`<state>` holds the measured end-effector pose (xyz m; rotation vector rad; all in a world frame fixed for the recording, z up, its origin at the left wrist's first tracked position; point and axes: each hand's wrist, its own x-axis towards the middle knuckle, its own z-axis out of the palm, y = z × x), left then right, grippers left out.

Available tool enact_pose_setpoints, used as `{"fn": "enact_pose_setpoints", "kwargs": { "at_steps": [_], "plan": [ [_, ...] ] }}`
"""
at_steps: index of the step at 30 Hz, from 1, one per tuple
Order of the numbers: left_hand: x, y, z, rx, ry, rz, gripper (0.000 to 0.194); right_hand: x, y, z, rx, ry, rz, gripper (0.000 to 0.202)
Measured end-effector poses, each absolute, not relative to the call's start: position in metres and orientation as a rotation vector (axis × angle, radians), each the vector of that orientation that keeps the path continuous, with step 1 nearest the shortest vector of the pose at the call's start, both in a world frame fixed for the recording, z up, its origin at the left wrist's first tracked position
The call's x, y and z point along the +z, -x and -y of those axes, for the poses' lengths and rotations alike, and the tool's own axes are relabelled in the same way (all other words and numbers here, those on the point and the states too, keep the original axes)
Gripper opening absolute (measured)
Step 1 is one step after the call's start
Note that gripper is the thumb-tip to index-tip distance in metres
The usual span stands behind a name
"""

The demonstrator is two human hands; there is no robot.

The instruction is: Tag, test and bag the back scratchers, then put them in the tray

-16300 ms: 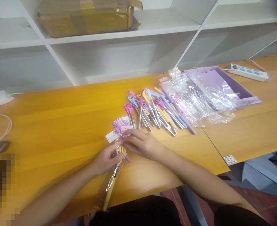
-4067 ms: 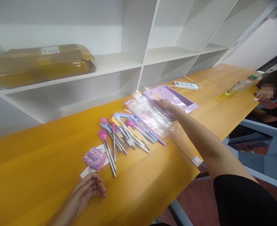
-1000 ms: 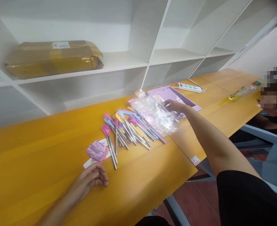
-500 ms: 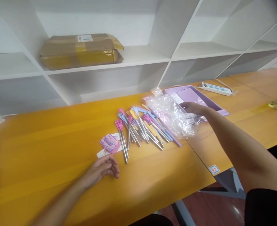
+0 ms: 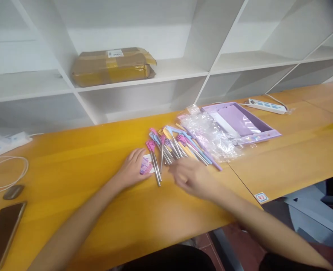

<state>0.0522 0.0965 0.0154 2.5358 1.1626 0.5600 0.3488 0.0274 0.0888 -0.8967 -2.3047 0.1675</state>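
Note:
My left hand (image 5: 131, 169) rests on the table around a small pile of pink and purple printed cards (image 5: 146, 166), thumb and fingers apart on either side of it. White paper shows beside the cards. My right hand (image 5: 191, 177) is over the near side of a heap of telescopic back scratchers (image 5: 169, 145), smeared by motion with fingers bent; whether it holds anything is unclear. The scratchers have silver rods and pink, blue, yellow and purple claw heads. Two with pink heads (image 5: 154, 162) lie just right of the cards.
Crumpled clear plastic bags (image 5: 211, 135) lie beside an open lilac box (image 5: 268, 134). Behind are a power strip (image 5: 268, 106) and white shelves holding a taped carton (image 5: 112, 67). A phone (image 5: 5, 233), a small dark object (image 5: 13, 192) and a white cable (image 5: 25, 169) are at left.
My right hand has left the lilac box and come left to the scratchers. My left hand has moved up onto the cards. The view has shifted slightly left.

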Motion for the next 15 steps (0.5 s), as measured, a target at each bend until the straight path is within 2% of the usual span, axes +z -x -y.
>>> {"fn": "enact_pose_setpoints", "kwargs": {
  "at_steps": [2, 6, 8, 15],
  "plan": [
    [0.008, -0.062, -0.111, 0.493, -2.568, -1.125, 0.096, 0.071, -0.313, -0.005, 0.172, 0.794, 2.279, 0.014],
    [-0.007, -0.063, -0.106, 0.553, -2.607, -1.064, 0.053, 0.05, -0.301, -0.004, 0.287, 0.764, 2.217, 0.017],
    [-0.008, -0.051, -0.096, 0.559, -2.611, -1.077, 0.038, 0.046, -0.309, -0.013, 0.29, 0.78, 2.229, 0.015],
    [-0.001, 0.026, -0.085, 0.595, -2.61, -1.092, 0.02, 0.042, -0.339, -0.049, 0.29, 0.939, 2.093, 0.017]
  ]
}}
